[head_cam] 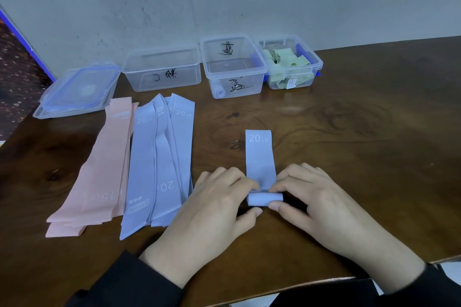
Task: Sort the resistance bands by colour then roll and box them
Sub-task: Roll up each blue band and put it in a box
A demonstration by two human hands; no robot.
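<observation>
At the far left, a stack of lids [77,90] lies on the wooden table [349,144] by the wall. Just in front of it, the pink bands [99,172] lie flat in a pile, and the pile of blue bands [159,162] lies right beside them, the edges touching or overlapping. Behind these stand three clear boxes in a row: the left box [162,70] with black writing on its front, the middle box [233,67] with one rolled blue band [220,92] in its front corner, and the right box [290,62] full of pale green bands [287,60].

Nearer you, one blue band [259,154] marked 20 LB lies lengthwise, its near end wound into a small roll [264,199]. Your left hand [217,204] pinches the roll's left end, fingertips on top and thumb at the front. Your right hand [314,202] does the same on the right end, fingers curled over it and thumb pressed against the near side. Both sleeves [139,281] are black.
</observation>
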